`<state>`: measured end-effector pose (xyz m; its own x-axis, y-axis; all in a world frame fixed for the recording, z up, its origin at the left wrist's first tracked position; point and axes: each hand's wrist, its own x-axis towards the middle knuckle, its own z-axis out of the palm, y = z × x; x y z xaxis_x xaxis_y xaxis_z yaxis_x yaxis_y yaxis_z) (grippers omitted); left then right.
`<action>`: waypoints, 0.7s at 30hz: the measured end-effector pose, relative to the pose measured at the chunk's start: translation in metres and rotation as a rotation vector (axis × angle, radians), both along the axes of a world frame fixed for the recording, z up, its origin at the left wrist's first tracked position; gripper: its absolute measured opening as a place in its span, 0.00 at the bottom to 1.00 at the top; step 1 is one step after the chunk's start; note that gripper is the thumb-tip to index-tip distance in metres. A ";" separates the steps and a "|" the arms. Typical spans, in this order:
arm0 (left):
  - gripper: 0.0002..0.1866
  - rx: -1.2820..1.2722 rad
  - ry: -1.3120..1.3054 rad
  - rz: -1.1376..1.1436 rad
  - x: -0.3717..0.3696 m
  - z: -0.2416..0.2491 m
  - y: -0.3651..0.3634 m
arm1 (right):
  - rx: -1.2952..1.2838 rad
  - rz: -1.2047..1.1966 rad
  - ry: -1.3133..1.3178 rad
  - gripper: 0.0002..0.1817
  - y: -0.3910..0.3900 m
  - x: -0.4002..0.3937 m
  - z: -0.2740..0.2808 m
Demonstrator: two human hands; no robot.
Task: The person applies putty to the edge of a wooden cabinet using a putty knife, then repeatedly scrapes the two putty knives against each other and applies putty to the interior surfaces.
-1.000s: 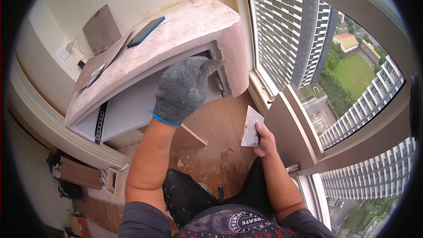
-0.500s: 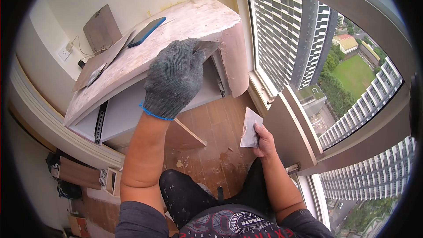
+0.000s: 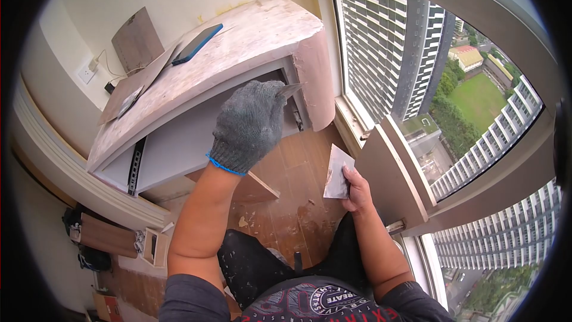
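By desk, L hand up, gripping scraper, R hand lower, holding flat plate

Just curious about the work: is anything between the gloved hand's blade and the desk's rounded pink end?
Nothing visible stands between the blade in the gloved left hand and that rounded end; the blue-edged object lies off to the left on the desktop.

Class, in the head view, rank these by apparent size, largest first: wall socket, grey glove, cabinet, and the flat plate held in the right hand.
1. Cabinet
2. Grey glove, perhaps enlarged by nearness to the camera
3. Flat plate
4. Wall socket
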<state>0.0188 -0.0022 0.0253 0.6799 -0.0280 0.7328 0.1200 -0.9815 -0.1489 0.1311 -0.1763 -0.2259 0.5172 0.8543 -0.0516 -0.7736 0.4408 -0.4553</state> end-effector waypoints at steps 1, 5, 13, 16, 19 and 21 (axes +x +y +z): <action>0.09 0.004 -0.026 -0.005 0.000 0.003 0.000 | -0.003 -0.006 0.001 0.18 0.001 0.001 -0.003; 0.09 0.085 -0.045 0.102 -0.002 0.020 -0.004 | -0.017 -0.024 0.007 0.19 0.003 0.000 -0.002; 0.11 -0.197 -0.203 0.053 -0.017 0.019 -0.012 | -0.005 -0.020 -0.007 0.18 0.001 -0.001 0.002; 0.12 -0.679 -0.187 0.137 -0.023 -0.008 -0.015 | 0.024 0.000 -0.015 0.18 0.000 -0.002 0.005; 0.12 -1.437 -0.369 -0.136 -0.018 -0.046 -0.014 | 0.023 0.012 -0.046 0.22 0.002 0.001 -0.004; 0.13 -1.779 -0.493 -0.349 -0.009 -0.060 -0.015 | 0.029 0.014 -0.061 0.24 0.005 0.004 -0.014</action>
